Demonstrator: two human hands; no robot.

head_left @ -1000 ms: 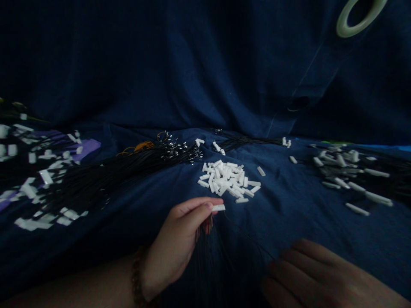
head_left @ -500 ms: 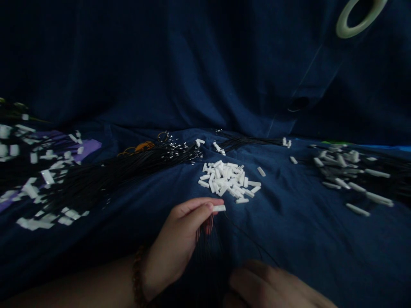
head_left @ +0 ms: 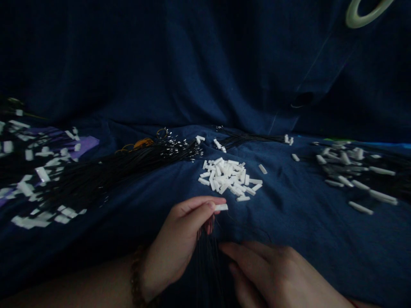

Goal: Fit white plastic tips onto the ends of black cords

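Note:
My left hand (head_left: pixel 189 231) pinches a white plastic connector housing (head_left: pixel 221 207) between thumb and forefinger, its end sticking out to the right. Thin black wires (head_left: pixel 207 256) hang down from under that hand's fingers. Just right of these wires is my right hand (head_left: pixel 266 269), its forefinger stretched toward them and its thumb lower, with a gap between. Nothing shows in it, though dark shadow hides part of its fingers. Beyond both hands lies a heap of loose white connector housings (head_left: pixel 226 177) on the dark blue cloth (head_left: pixel 298 231).
To the left runs a long bundle of black wires (head_left: pixel 128 167) with shiny metal tips, beside white-ended wires (head_left: pixel 41 173) on a purple piece (head_left: pixel 86 145). More white-ended wires (head_left: pixel 349 158) lie at right. A pale ring (head_left: pixel 355 19) shows at top right.
My right hand has moved up and left, closer to the hanging wires; its fingers have spread. The wire running toward it from the housing is no longer stretched out. My left hand keeps its pinch.

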